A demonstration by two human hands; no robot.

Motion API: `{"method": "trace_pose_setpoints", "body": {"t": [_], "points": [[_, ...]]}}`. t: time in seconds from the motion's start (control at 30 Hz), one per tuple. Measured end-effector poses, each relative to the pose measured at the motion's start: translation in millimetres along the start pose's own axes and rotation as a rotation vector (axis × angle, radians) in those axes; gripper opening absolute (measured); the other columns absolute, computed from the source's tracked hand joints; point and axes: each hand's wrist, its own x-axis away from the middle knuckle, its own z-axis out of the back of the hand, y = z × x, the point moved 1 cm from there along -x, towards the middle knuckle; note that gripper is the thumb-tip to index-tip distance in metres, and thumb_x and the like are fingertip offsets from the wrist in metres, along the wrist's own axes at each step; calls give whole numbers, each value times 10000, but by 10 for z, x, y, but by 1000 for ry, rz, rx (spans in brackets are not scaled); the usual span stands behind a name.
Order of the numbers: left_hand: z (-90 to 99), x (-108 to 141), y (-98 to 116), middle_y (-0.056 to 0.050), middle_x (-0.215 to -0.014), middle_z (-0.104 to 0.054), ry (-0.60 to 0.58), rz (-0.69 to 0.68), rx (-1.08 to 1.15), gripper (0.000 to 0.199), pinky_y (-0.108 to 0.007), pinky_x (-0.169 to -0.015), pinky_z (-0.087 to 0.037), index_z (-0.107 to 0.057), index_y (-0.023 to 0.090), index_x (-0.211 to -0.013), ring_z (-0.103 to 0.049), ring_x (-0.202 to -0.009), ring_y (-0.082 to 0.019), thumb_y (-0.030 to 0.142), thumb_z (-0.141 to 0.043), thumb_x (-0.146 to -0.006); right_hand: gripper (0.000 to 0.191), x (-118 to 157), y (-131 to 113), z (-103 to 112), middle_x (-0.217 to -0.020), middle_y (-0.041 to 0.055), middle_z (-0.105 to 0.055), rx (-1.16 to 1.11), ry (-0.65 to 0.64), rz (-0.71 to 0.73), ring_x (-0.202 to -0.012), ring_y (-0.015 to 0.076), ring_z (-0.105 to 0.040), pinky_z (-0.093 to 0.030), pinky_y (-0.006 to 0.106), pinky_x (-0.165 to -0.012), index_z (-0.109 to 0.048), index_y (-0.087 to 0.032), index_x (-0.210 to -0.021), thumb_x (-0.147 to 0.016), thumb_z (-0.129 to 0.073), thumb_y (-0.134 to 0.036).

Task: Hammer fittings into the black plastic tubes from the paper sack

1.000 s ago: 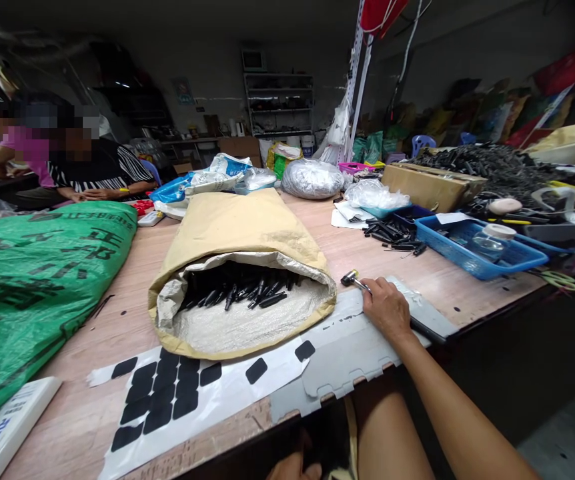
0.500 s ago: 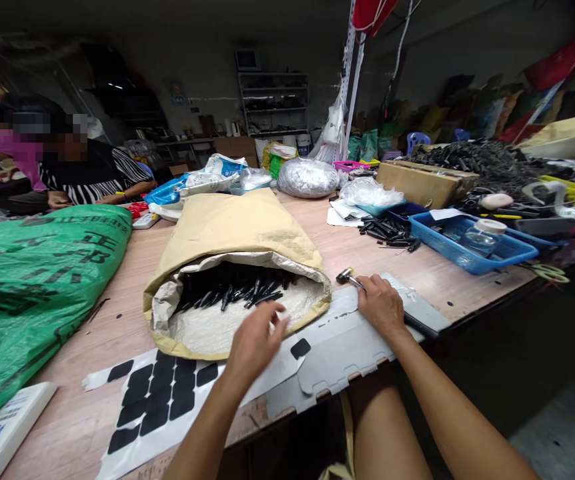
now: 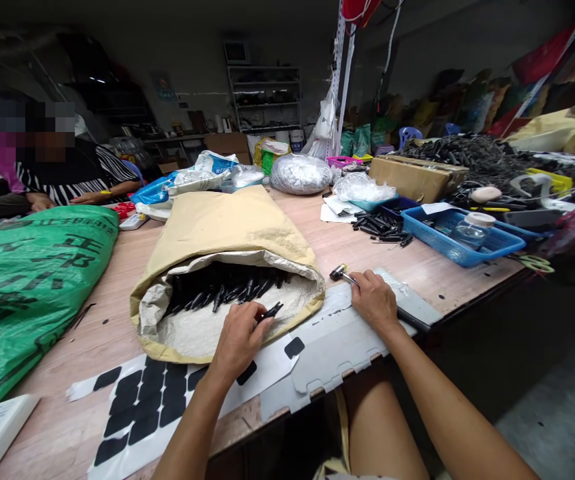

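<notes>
At the mouth of a tan sack (image 3: 237,220), my left hand (image 3: 241,333) pinches a small black part (image 3: 273,310) between thumb and fingers. Inside the sack many black parts (image 3: 220,293) lie on its white lining. My right hand (image 3: 375,300) is wrapped round a small hammer (image 3: 341,272), whose head points to the left and whose dark handle sticks out behind the hand. Both rest over a grey board (image 3: 335,333) at the table's front edge. A white sheet with black rounded squares (image 3: 147,400) lies in front of the sack.
A green sack (image 3: 32,287) covers the left side, with a white box (image 3: 0,430) before it. At right stand a blue basket (image 3: 460,237) with a jar, loose black parts (image 3: 380,225) and a cardboard box (image 3: 412,179). A person in striped sleeves (image 3: 77,177) sits at back left.
My left hand has closed on a black part at the sack mouth. My right hand still holds the hammer. The whole view has shifted slightly.
</notes>
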Motion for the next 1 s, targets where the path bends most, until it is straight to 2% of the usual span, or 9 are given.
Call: {"method": "trace_pose_setpoints", "body": {"t": [0.13, 0.3, 0.43, 0.5, 0.57, 0.6, 0.73, 0.83, 1.0], "points": [[-94, 179, -52, -59, -965, -686, -40, 8, 90, 189, -411, -845, -415, -680, 227, -1010, -544, -945, -273, 383, -601, -939, 270, -9, 9, -22, -1023, 82, -646, -3, -13, -19, -948, 216, -540, -348, 316, -778, -699, -222, -1165, -948, -539, -225], [-119, 245, -133, -47, -937, -699, -97, 35, 243, 205, -411, -885, -416, -730, 240, -1006, -535, -966, -271, 374, -706, -851, 324, -24, 35, 20, -1013, 82, -665, -85, -22, -74, -943, 221, -565, -384, 316, -771, -707, -237, -1207, -942, -526, -201], [-91, 244, -133, -35, -926, -717, -118, 44, 273, 190, -406, -903, -398, -757, 253, -975, -527, -981, -269, 344, -747, -809, 370, 105, -144, 313, -1069, 102, -685, -311, 188, -129, -1000, 243, -613, -464, 351, -857, -681, -210, -1282, -968, -485, -231], [-83, 243, -117, -27, -921, -719, -116, 48, 267, 179, -399, -901, -389, -765, 254, -963, -526, -977, -264, 311, -753, -794, 374, 259, -351, 513, -1160, 102, -695, -547, 265, -66, -1063, 233, -636, -494, 358, -931, -656, -205, -1312, -982, -488, -260], [-76, 241, -98, -18, -907, -718, -132, 49, 267, 169, -392, -900, -381, -774, 257, -939, -530, -971, -257, 266, -759, -771, 373, 458, -602, 672, -1215, 83, -697, -765, 173, 5, -1087, 204, -655, -517, 334, -952, -632, -228, -1341, -993, -509, -283], [-71, 239, -89, -14, -899, -717, -146, 47, 268, 169, -390, -902, -376, -778, 260, -927, -533, -969, -254, 246, -762, -760, 364, 567, -731, 722, -1224, 74, -700, -843, 74, 47, -1092, 191, -663, -524, 320, -958, -631, -239, -1340, -997, -512, -279], [-66, 239, -79, -3, -872, -702, -168, 28, 245, 146, -392, -906, -356, -788, 271, -892, -539, -948, -243, 236, -776, -750, 347, 951, -1112, 735, -1171, 64, -709, -942, -160, 190, -1104, 175, -664, -537, 298, -968, -648, -248, -1314, -1005, -490, -229], [-97, 252, -102, -5, -842, -683, -138, 1, 212, 79, -382, -869, -354, -780, 258, -841, -539, -906, -231, 275, -793, -765, 400, 1095, -1224, 650, -1082, 58, -695, -891, -210, 242, -989, 170, -669, -559, 302, -898, -624, -273, -1355, -1007, -448, -184], [-165, 291, -139, -9, -843, -668, -50, -69, 175, 49, -363, -831, -358, -780, 262, -851, -563, -884, -214, 306, -768, -830, 460, 1120, -1273, 620, -983, 54, -652, -798, -155, 260, -890, 176, -637, -559, 309, -820, -582, -287, -1415, -1004, -424, -153]]}}
